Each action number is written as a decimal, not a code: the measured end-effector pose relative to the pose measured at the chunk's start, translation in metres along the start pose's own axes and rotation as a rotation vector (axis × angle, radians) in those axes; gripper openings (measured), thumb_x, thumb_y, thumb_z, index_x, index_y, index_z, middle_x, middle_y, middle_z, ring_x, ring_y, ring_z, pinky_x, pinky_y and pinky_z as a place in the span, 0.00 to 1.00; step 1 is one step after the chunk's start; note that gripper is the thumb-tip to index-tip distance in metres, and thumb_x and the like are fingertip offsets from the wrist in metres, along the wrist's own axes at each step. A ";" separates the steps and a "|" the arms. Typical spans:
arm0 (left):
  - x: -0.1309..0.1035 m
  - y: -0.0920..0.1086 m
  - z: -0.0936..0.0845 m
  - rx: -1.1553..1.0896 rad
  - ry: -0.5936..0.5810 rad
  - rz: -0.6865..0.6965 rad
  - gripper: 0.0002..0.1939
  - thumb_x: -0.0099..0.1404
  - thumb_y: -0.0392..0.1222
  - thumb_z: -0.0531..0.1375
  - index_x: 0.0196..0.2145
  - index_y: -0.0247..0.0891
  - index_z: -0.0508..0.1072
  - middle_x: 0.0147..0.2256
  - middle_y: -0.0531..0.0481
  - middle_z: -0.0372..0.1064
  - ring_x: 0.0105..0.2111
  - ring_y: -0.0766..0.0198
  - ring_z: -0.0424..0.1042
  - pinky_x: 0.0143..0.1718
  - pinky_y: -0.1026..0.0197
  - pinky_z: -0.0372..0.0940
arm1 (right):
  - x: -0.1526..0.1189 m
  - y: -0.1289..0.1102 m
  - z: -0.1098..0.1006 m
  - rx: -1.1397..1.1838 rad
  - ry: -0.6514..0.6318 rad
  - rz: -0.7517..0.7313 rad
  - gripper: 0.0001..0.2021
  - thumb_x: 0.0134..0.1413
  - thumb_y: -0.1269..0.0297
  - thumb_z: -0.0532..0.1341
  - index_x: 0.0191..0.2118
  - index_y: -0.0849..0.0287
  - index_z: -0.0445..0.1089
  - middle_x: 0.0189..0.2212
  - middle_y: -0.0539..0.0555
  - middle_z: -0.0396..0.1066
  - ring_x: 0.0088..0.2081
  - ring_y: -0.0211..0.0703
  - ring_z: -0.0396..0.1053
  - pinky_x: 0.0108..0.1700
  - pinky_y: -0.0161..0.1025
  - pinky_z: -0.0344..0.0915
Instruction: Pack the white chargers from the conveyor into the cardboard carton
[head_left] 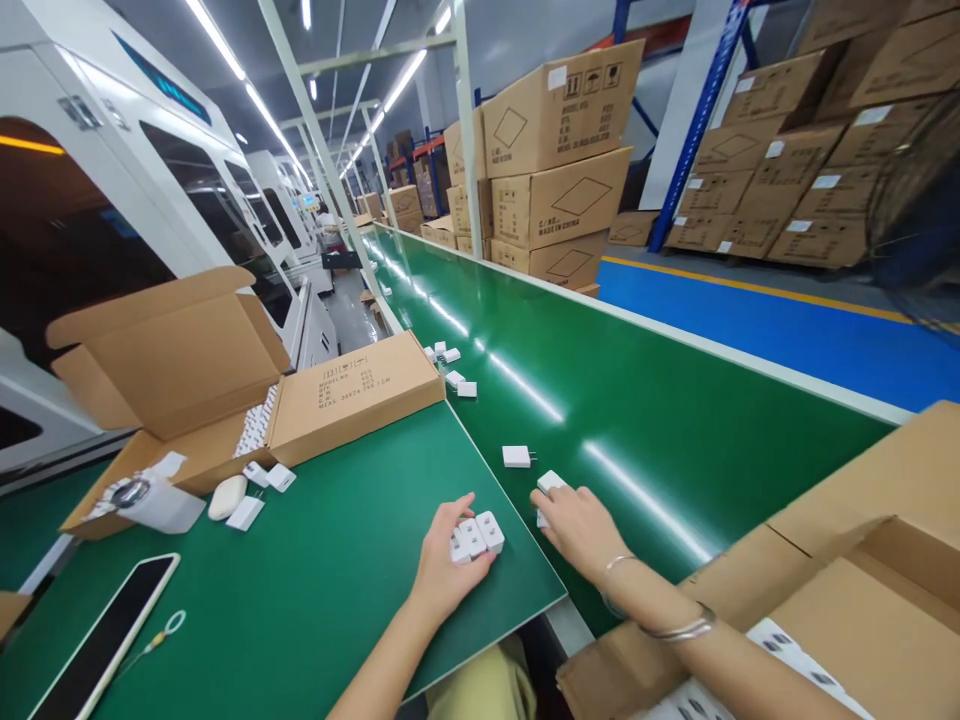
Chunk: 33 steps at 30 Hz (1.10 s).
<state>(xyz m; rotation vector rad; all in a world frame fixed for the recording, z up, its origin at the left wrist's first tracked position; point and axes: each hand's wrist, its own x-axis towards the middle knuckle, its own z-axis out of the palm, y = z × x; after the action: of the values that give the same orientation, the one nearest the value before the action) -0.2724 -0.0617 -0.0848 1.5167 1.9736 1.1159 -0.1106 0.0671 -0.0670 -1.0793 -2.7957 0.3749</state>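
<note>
My left hand (442, 558) is closed around a row of white wall chargers (471, 538) at the right edge of the green tabletop (360, 570). Their small dark openings or pins face up. Over the green conveyor belt (645, 400), my right hand (581, 520) has its fingers wrapped on a white charger (551, 481), partly hidden under them. Just beyond it, a single charger (516, 457) lies on the belt with its prongs pointing right. Farther up the belt, several more chargers (466, 389) sit loosely by the table edge.
A carton (352, 385) and an open box (172, 370) holding chargers stand at the table's back left. Near them lie loose chargers (245, 514) and a white container (161, 503). A phone (105, 640) lies front left. An open carton (862, 600) is under my right forearm.
</note>
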 end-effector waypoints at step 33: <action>-0.050 0.005 -0.011 -0.338 -0.050 -0.172 0.21 0.51 0.22 0.45 0.41 0.41 0.56 0.39 0.49 0.63 0.42 0.67 0.65 0.46 0.62 0.62 | 0.013 -0.049 -0.033 0.269 -0.053 -0.619 0.17 0.57 0.51 0.46 0.39 0.56 0.64 0.24 0.53 0.69 0.24 0.45 0.66 0.23 0.37 0.55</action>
<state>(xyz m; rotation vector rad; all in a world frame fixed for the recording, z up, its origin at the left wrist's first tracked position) -0.2615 -0.1120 -0.0817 1.1664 1.7381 1.2485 -0.1452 0.0475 -0.0217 -0.1307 -2.8233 0.6716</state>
